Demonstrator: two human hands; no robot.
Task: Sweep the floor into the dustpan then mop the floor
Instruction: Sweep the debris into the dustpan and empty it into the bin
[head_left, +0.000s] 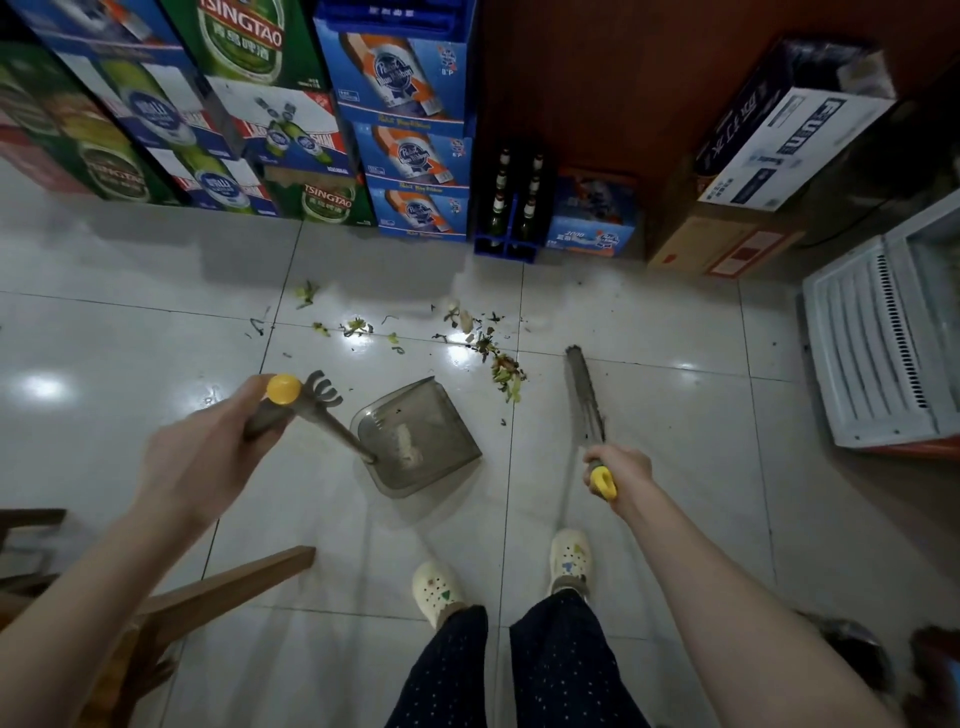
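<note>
My left hand grips the long grey, yellow-capped handle of the dustpan, which stands on the white tile floor at centre with pale dust inside it. My right hand grips the yellow-tipped handle of the broom, whose grey brush head touches the floor just right of the pan. Green leaf scraps and dark debris lie scattered beyond the pan, from its far right corner leftward along a tile seam.
Stacked beer cartons line the far wall, beside a blue crate of bottles and cardboard boxes. A white vented appliance stands at right. Wooden furniture legs sit near my left arm. My feet are below the pan.
</note>
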